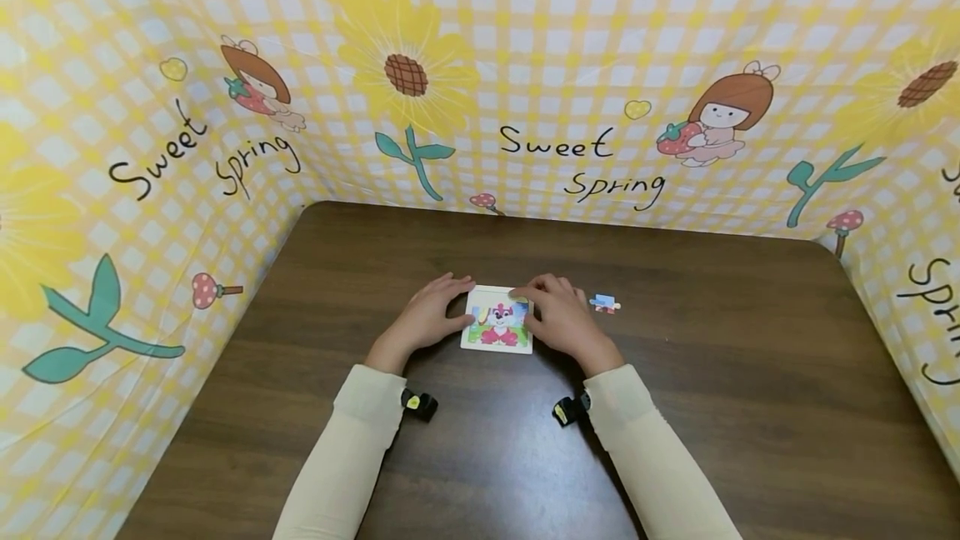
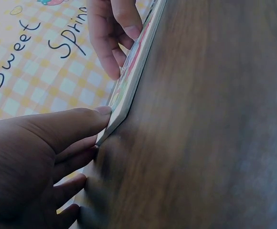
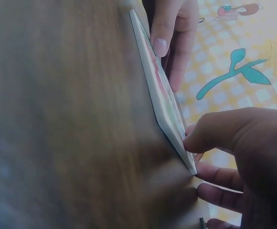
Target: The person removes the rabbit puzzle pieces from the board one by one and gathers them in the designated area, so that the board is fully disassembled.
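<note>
A small square jigsaw puzzle in a white frame, picturing a pink and white cartoon animal, lies on the table between both hands. On its left side, the left hand grips the frame, thumb at the edge and fingers by the far left corner. The right hand holds the opposite side, its thumb on the near part of the edge. One right finger reaches over the far right corner, partly covering a yellowish patch. Both wrist views show the frame's pale edge low against the tabletop.
A loose blue puzzle piece lies just right of the right hand. The dark wooden table extends on all sides. Yellow checked cloth with printed flowers and lettering walls off its back and sides.
</note>
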Tool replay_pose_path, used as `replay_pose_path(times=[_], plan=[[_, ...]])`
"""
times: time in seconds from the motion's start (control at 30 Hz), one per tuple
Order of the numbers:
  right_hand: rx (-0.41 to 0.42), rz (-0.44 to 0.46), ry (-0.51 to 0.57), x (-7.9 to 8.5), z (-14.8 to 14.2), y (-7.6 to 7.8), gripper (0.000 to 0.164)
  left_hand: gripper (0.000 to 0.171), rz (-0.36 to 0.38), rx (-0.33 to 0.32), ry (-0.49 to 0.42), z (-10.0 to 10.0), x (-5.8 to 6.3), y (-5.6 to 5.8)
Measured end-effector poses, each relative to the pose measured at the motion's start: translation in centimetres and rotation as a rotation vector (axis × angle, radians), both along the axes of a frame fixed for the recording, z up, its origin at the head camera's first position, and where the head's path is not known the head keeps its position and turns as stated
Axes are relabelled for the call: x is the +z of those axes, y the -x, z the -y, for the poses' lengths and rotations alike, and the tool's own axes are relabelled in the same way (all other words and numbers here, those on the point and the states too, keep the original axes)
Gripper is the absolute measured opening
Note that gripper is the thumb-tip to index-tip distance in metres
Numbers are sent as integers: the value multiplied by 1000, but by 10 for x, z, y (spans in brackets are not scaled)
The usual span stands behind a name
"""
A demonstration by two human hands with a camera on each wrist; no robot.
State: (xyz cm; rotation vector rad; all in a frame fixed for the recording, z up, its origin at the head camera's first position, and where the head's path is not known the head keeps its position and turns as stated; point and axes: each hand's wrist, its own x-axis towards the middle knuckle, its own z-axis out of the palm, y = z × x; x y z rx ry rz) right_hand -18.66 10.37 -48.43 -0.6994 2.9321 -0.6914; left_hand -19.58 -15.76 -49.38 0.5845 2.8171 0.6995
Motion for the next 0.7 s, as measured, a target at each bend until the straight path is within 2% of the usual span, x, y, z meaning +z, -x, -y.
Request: replay_pose_path(times=[0.47, 0.7], plan=[[90, -8, -139, 8, 0, 10, 40, 63, 16, -2, 0, -2, 6, -2], [97, -12, -148, 8, 0, 14, 38, 63, 10, -5, -4, -3, 6, -2]])
